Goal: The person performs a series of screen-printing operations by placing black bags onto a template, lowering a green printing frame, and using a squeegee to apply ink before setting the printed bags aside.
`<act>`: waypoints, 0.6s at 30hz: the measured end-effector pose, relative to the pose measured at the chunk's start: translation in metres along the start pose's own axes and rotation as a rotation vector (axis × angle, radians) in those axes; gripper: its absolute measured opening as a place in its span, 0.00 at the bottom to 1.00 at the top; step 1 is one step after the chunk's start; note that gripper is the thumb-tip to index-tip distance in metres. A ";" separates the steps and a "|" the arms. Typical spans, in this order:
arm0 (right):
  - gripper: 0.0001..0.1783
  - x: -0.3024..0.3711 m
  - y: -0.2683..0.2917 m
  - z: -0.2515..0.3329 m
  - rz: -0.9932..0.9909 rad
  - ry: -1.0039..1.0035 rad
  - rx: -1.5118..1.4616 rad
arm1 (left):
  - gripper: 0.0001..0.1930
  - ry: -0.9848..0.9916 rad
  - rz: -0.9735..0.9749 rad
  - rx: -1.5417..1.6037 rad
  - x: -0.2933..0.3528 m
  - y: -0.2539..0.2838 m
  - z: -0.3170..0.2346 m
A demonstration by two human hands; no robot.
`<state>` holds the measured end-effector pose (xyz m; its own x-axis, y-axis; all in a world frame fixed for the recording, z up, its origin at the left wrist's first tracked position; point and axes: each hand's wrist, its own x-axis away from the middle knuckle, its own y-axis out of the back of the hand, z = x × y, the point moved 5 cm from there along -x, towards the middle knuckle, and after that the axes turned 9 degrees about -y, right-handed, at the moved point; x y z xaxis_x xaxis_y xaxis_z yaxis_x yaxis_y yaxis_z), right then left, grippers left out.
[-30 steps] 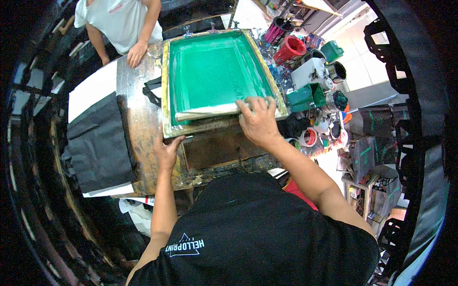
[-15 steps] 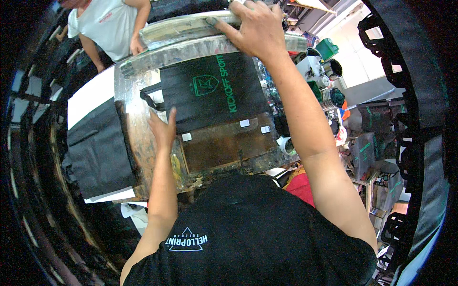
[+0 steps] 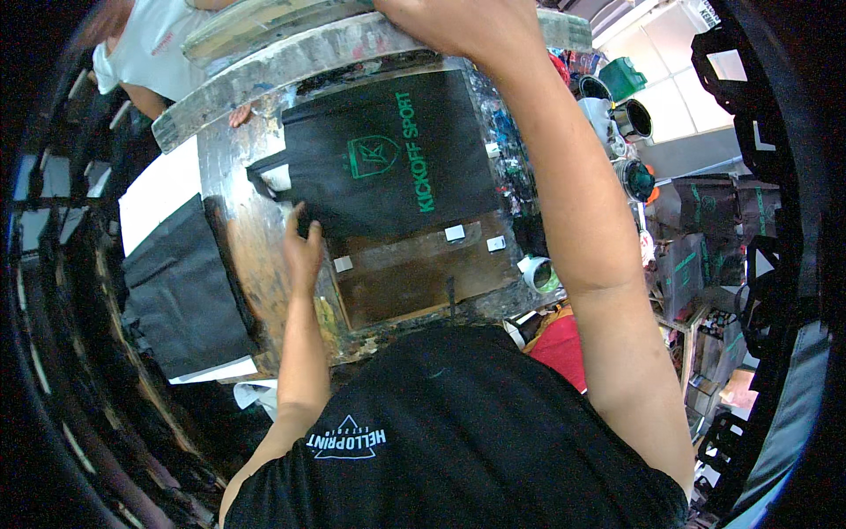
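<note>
A black fabric bag (image 3: 335, 132) with a green crest and green lettering lies flat on a worn worktable board. Its black handle loop (image 3: 257, 181) sticks out at the left side. My left hand (image 3: 304, 251) is at the bag's near left corner, with thumb and forefinger apart. Across the top, my right hand (image 3: 458, 26) grips the raised, ink-stained frame (image 3: 291, 75) of a printing screen; its fingertips are cut off by the picture's upper edge.
Left lies another black bag (image 3: 185, 282) on a white sheet (image 3: 163, 198). A brown board strip (image 3: 414, 282) with small white tabs is nearest me. Ink cans (image 3: 630, 119) and a green container (image 3: 622, 78) stand right. Another person (image 3: 150, 53) stands beyond the frame, their fingers (image 3: 240, 115) near the board.
The frame and my right hand now sit higher in the picture. My left hand has shifted slightly nearer me, beside the bag's corner. The other person has moved closer to the frame.
</note>
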<state>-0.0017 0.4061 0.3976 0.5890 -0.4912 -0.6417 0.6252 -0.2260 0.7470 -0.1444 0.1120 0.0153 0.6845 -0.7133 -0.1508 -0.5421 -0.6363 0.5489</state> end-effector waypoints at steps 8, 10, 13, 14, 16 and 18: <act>0.38 0.001 0.004 0.003 0.102 -0.064 0.047 | 0.26 0.175 -0.113 0.145 -0.054 0.176 -0.004; 0.38 0.013 0.007 0.005 -0.069 0.010 0.073 | 0.30 0.269 -0.200 0.165 -0.048 0.224 0.023; 0.30 0.027 -0.004 0.000 -0.053 0.044 0.190 | 0.32 0.274 -0.338 0.103 -0.035 0.309 0.096; 0.31 0.028 -0.007 0.006 0.038 -0.007 0.230 | 0.33 0.280 -0.450 -0.076 -0.020 0.342 0.120; 0.31 0.031 -0.006 0.006 0.035 0.011 0.223 | 0.36 0.288 -0.631 -0.425 -0.002 0.380 0.148; 0.32 0.038 -0.012 -0.014 -0.087 0.033 0.173 | 0.41 0.541 -0.753 -0.713 0.005 0.348 0.139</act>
<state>0.0203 0.4021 0.3616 0.5547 -0.4360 -0.7086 0.5790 -0.4094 0.7051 -0.3971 -0.1537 0.0913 0.9277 0.1013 -0.3594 0.3679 -0.4129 0.8332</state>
